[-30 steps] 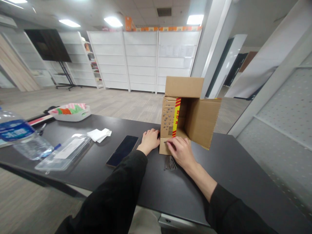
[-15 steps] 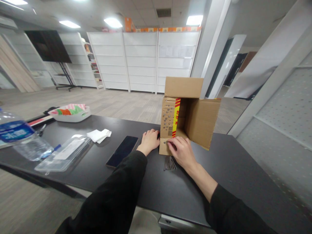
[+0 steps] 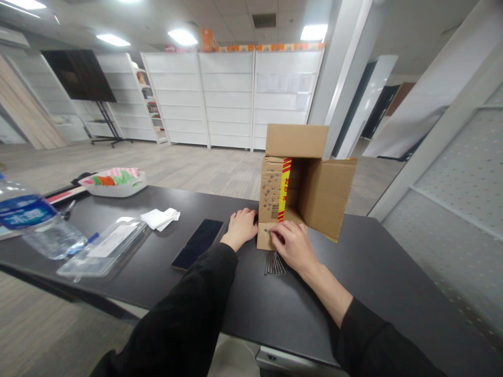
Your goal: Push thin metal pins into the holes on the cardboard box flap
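Your one table (image 3: pixel 275 314) bears one cardboard box (image 3: pixel 296 140), which might tip if pushed hard; your left hand (image 3: pixel 240 226) lies loosely spread at its left edge; your right hand (image 3: pixel 294 244) bunches fingertips at its lower flap (image 3: pixel 264 242), any pinch hidden; nails (image 3: pixel 274 263), roughly ten, fan out before it.

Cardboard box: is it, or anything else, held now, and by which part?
It cannot be told: the right hand covers part of the lower flap of the cardboard box, hiding any pinch. The left hand lies beside the box.
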Available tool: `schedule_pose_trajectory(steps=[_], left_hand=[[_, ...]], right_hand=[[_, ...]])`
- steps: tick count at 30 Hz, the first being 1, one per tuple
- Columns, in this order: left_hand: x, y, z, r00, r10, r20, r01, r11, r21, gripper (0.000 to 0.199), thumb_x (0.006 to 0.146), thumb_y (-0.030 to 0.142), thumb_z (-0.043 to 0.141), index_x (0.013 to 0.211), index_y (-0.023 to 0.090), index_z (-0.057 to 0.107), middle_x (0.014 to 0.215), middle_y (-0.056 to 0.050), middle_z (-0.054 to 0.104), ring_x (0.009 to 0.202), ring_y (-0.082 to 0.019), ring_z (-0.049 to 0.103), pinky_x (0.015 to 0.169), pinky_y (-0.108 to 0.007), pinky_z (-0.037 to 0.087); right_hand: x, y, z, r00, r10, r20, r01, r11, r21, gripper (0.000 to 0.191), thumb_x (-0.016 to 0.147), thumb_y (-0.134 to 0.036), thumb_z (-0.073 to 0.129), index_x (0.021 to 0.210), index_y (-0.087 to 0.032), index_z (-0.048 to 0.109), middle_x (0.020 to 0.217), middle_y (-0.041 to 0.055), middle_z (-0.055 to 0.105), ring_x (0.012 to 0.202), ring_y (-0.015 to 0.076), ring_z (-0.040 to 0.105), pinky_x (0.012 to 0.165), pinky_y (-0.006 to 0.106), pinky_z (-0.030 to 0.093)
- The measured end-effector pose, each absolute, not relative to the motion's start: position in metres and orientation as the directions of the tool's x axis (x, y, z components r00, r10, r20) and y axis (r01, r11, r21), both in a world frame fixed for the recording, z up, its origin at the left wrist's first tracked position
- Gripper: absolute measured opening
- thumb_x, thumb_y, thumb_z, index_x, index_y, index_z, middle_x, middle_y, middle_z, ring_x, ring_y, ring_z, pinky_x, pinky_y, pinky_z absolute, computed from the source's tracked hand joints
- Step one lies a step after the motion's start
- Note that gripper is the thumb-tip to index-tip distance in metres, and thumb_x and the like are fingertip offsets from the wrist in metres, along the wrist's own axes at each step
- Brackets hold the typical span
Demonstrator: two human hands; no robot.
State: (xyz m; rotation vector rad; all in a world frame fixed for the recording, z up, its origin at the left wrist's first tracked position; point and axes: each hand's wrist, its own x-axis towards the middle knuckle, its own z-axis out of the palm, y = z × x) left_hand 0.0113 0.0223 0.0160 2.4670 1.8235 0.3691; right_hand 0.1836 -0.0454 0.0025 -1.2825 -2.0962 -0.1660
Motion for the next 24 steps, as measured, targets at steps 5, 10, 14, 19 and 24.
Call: schedule_pose_trajectory(steps=[5, 10, 14, 19, 24], left_hand=[[0.011, 0.022, 0.018, 0.275, 0.95, 0.145, 0.937, -0.299, 0.182, 0.033, 0.095, 0.037, 0.042, 0.114, 0.021, 0.063, 0.119, -0.011, 0.063, 0.111, -0.026, 0.059, 0.096, -0.039, 0.043], [0.011, 0.022, 0.017, 0.279, 0.948, 0.153, 0.938, -0.303, 0.169, 0.031, 0.095, 0.036, 0.043, 0.112, 0.021, 0.064, 0.119, -0.011, 0.064, 0.11, -0.027, 0.06, 0.095, -0.039, 0.044], [0.011, 0.023, 0.016, 0.284, 0.946, 0.155, 0.937, -0.308, 0.165, 0.032, 0.095, 0.036, 0.042, 0.113, 0.021, 0.064, 0.118, -0.011, 0.064, 0.109, -0.027, 0.06, 0.095, -0.04, 0.045], [0.011, 0.024, 0.015, 0.278, 0.948, 0.156, 0.938, -0.303, 0.17, 0.032, 0.095, 0.036, 0.043, 0.114, 0.021, 0.064, 0.12, -0.01, 0.063, 0.111, -0.027, 0.06, 0.095, -0.04, 0.045], [0.011, 0.023, 0.016, 0.285, 0.946, 0.153, 0.937, -0.309, 0.162, 0.031, 0.094, 0.036, 0.043, 0.112, 0.021, 0.064, 0.119, -0.011, 0.064, 0.11, -0.027, 0.06, 0.095, -0.041, 0.045]], right_hand=[[0.184, -0.047, 0.006, -0.303, 0.751, 0.586, 0.818, 0.521, -0.244, 0.012, 0.094, -0.022, 0.054, 0.09, -0.021, 0.066, 0.091, 0.005, 0.069, 0.088, 0.0214, 0.062, 0.078, 0.036, 0.034], [0.186, -0.053, 0.013, -0.317, 0.783, 0.536, 0.804, 0.522, -0.286, 0.009, 0.092, -0.024, 0.057, 0.09, -0.022, 0.065, 0.091, 0.0045, 0.069, 0.09, 0.0219, 0.061, 0.08, 0.037, 0.034], [0.185, -0.062, 0.022, -0.383, 0.814, 0.437, 0.786, 0.536, -0.31, 0.007, 0.09, -0.026, 0.06, 0.09, -0.022, 0.065, 0.095, 0.0039, 0.068, 0.095, 0.0221, 0.061, 0.084, 0.037, 0.034], [0.184, -0.074, 0.034, -0.47, 0.837, 0.281, 0.779, 0.543, -0.314, 0.018, 0.088, -0.037, 0.065, 0.094, -0.021, 0.068, 0.1, 0.0053, 0.067, 0.097, 0.0234, 0.059, 0.087, 0.038, 0.033], [0.185, -0.082, 0.041, -0.516, 0.83, 0.209, 0.769, 0.557, -0.314, 0.028, 0.083, -0.046, 0.07, 0.096, -0.021, 0.07, 0.1, 0.0064, 0.066, 0.099, 0.0256, 0.058, 0.089, 0.04, 0.034]])
